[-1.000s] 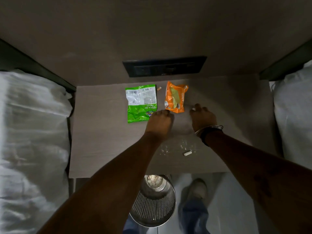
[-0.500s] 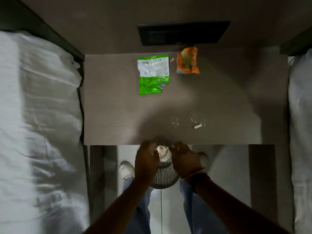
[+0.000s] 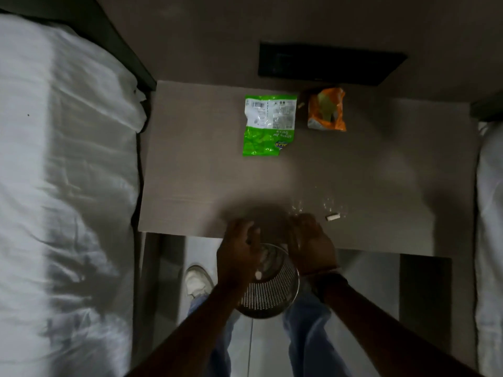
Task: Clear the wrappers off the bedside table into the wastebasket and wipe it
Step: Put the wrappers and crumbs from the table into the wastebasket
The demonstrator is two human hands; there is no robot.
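Observation:
A green wrapper (image 3: 268, 125) and an orange wrapper (image 3: 326, 110) lie flat at the back of the brown bedside table (image 3: 190, 172). A small white scrap (image 3: 333, 216) and scattered crumbs (image 3: 299, 206) sit near the front edge. The round metal mesh wastebasket (image 3: 272, 300) stands on the floor just below that edge. My left hand (image 3: 239, 254) and my right hand (image 3: 313, 246) hover close together over the basket's mouth, fingers curled inward. Motion blur hides whether either holds anything. A tiny white bit (image 3: 258, 274) shows beside my left hand.
White bedding lies on the left (image 3: 68, 186) and on the right (image 3: 490, 213) of the table. A dark wall panel (image 3: 326, 66) sits above the table's back edge. My legs and a white shoe (image 3: 198, 278) are on the floor by the basket.
Both hands have drawn back from the middle of the table to its front edge and now hang over the wastebasket. The green and orange wrappers have stayed in place.

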